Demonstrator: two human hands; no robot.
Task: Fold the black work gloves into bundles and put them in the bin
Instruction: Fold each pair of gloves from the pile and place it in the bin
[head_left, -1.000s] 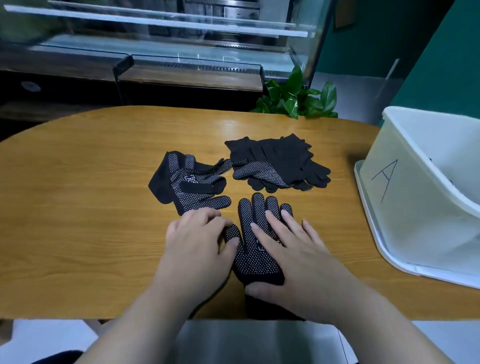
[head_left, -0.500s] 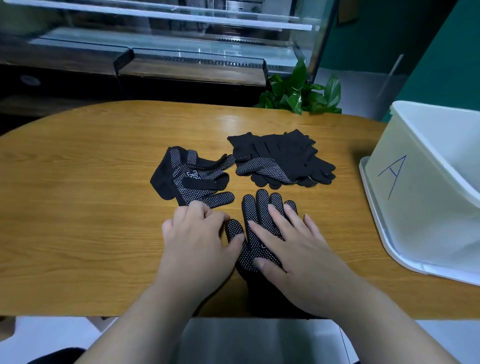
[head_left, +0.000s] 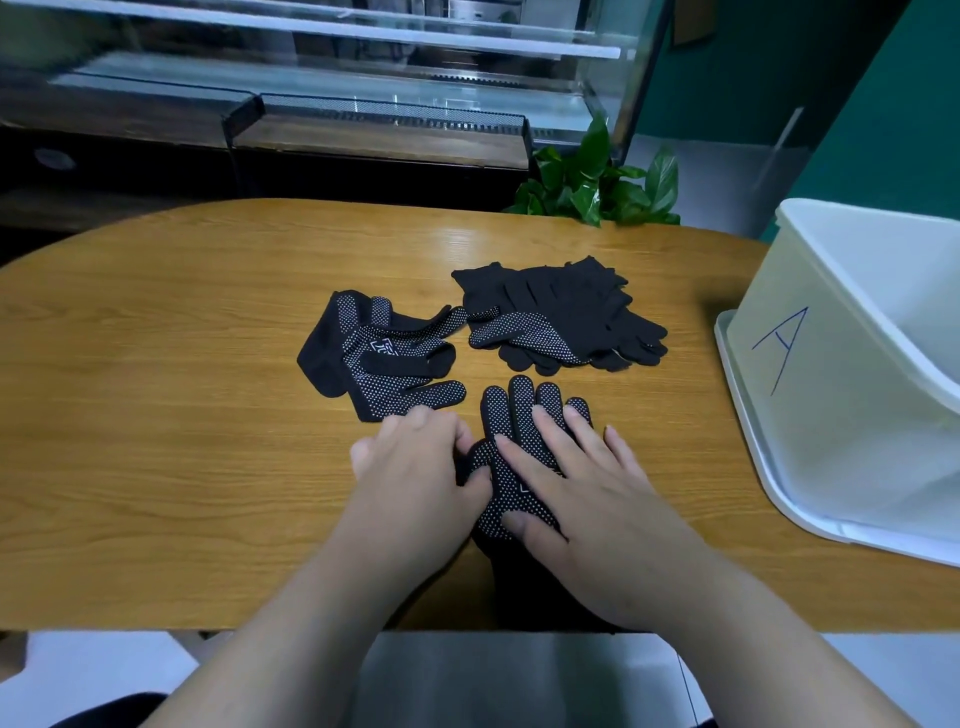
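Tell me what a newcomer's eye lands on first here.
Two bare hands meet at the near middle of the wooden table: the right hand lies flat on a dotted black glove, the left hand curled against its thumb. Behind them lie overlapping gloves on the left and a glove pile on the right. A white bin marked A stands at the table's right edge.

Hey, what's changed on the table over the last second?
Little. The right hand slid slightly forward along the near glove, its thumb moving from cuff to dotted palm, still pressing flat. The left hand closed on that glove's thumb and appears to pinch it. The loose gloves, the stacked gloves, the bin and the table stayed put.
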